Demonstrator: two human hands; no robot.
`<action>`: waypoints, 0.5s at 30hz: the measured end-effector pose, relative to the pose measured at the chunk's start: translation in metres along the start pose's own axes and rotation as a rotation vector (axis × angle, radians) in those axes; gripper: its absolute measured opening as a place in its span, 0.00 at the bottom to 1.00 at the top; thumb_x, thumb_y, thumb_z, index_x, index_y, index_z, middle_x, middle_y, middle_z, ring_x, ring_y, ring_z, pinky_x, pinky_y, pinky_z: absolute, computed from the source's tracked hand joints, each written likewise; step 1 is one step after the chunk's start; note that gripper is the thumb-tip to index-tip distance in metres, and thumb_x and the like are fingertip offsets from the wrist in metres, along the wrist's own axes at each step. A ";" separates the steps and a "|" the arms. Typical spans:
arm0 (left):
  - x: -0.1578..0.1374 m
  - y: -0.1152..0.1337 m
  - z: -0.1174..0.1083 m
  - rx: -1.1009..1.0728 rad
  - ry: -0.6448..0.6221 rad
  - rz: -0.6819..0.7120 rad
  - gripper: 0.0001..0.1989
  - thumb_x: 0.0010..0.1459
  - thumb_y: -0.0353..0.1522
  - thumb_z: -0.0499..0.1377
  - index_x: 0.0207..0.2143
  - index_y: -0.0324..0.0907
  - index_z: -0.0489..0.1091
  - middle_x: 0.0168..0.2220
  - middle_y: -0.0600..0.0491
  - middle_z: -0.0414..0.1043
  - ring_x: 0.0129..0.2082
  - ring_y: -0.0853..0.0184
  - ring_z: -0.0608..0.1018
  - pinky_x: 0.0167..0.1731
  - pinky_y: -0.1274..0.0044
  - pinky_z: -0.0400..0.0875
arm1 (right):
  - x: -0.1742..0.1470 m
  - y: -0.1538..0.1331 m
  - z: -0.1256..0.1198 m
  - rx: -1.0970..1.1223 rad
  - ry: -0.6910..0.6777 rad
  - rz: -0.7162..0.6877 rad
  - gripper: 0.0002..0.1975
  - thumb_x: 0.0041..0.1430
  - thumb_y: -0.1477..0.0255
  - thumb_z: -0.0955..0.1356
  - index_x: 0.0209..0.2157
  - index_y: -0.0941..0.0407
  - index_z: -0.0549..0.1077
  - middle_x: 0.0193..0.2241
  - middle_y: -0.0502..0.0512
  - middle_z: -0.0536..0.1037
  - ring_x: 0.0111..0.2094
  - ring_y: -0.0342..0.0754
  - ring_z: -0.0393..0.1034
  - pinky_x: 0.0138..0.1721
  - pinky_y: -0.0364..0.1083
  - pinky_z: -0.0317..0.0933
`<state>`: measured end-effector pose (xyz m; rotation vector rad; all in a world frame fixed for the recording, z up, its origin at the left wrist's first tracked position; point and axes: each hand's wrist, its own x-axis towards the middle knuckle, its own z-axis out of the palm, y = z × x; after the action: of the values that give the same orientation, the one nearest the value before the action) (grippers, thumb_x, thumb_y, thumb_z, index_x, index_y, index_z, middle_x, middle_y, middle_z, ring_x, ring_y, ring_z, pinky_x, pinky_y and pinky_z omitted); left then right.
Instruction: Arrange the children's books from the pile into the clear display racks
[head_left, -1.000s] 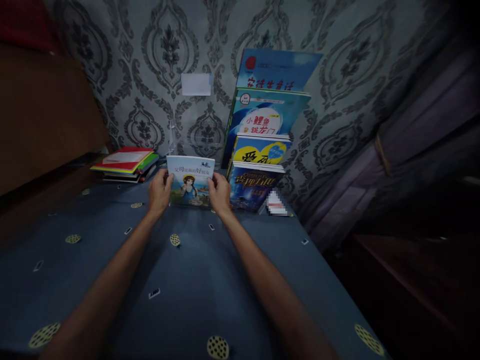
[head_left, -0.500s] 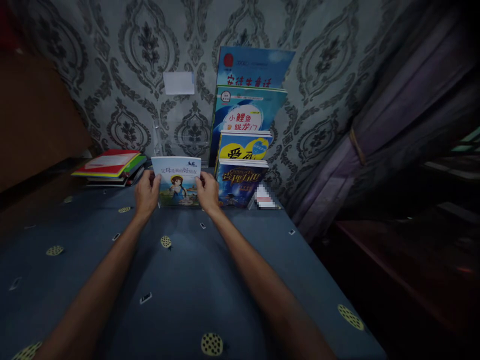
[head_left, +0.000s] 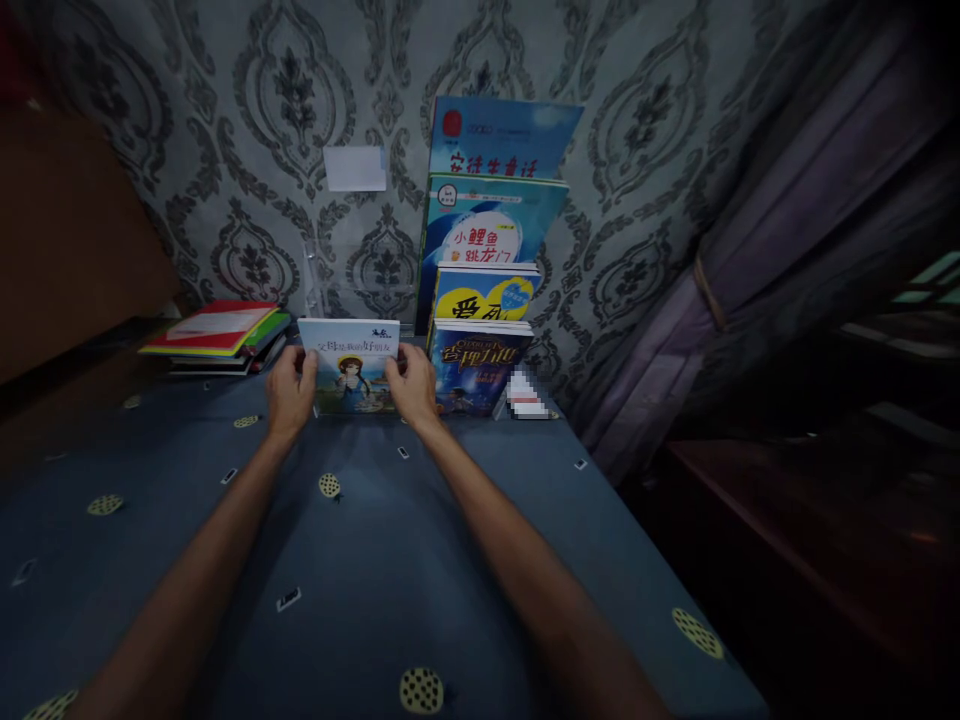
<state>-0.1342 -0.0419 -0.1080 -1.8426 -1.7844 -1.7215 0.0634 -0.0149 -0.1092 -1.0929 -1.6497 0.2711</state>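
Observation:
A light-blue book (head_left: 352,375), its cover showing a girl in a hat, stands upright at the foot of a clear stand (head_left: 313,285). My left hand (head_left: 291,390) grips its left edge, thumb on the front cover. On its right edge my right hand (head_left: 412,383) is closed the same way; the fingers behind the cover are hidden. Just right of that hand stands a dark blue book (head_left: 480,370). Stepped up behind it are a yellow-and-blue book (head_left: 486,295), a teal book (head_left: 495,220) and a taller blue book (head_left: 506,135).
Several books lie stacked, a red one (head_left: 217,325) on top, left of my hands. A white card (head_left: 355,168) shows above the clear stand, before the patterned wall. The dark blue tablecloth (head_left: 360,560) ends at right, beside a tied curtain (head_left: 667,350).
My hands keep hold of the light-blue book, whose top edge sits slightly lower. The whole view has shifted a little; the other books have not moved.

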 end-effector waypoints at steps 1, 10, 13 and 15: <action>0.000 0.000 0.000 -0.010 0.002 -0.004 0.18 0.63 0.47 0.48 0.36 0.43 0.67 0.32 0.52 0.73 0.33 0.63 0.74 0.36 0.73 0.68 | 0.000 -0.001 0.000 0.005 0.010 0.002 0.13 0.61 0.72 0.63 0.44 0.58 0.74 0.39 0.59 0.77 0.38 0.52 0.70 0.45 0.50 0.66; -0.001 0.001 -0.003 -0.094 0.085 -0.008 0.18 0.62 0.46 0.53 0.43 0.42 0.66 0.36 0.50 0.73 0.36 0.62 0.76 0.37 0.72 0.71 | -0.002 -0.019 -0.006 0.018 0.083 -0.010 0.20 0.61 0.73 0.64 0.55 0.57 0.68 0.49 0.63 0.75 0.46 0.53 0.71 0.50 0.54 0.68; -0.003 0.001 -0.004 -0.104 0.119 -0.012 0.17 0.61 0.45 0.54 0.45 0.43 0.65 0.37 0.50 0.74 0.36 0.62 0.77 0.35 0.72 0.71 | -0.002 -0.026 -0.010 0.044 0.106 -0.023 0.22 0.61 0.73 0.64 0.57 0.55 0.66 0.50 0.63 0.74 0.49 0.54 0.70 0.50 0.54 0.68; -0.004 0.002 -0.005 -0.115 0.132 -0.010 0.17 0.61 0.46 0.54 0.46 0.44 0.65 0.37 0.50 0.73 0.37 0.61 0.77 0.36 0.72 0.72 | -0.002 -0.031 -0.013 0.054 0.119 -0.037 0.22 0.61 0.73 0.64 0.57 0.53 0.66 0.51 0.62 0.74 0.50 0.55 0.70 0.51 0.55 0.68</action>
<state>-0.1350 -0.0486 -0.1073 -1.7172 -1.6817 -1.9378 0.0586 -0.0377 -0.0853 -1.0178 -1.5464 0.2204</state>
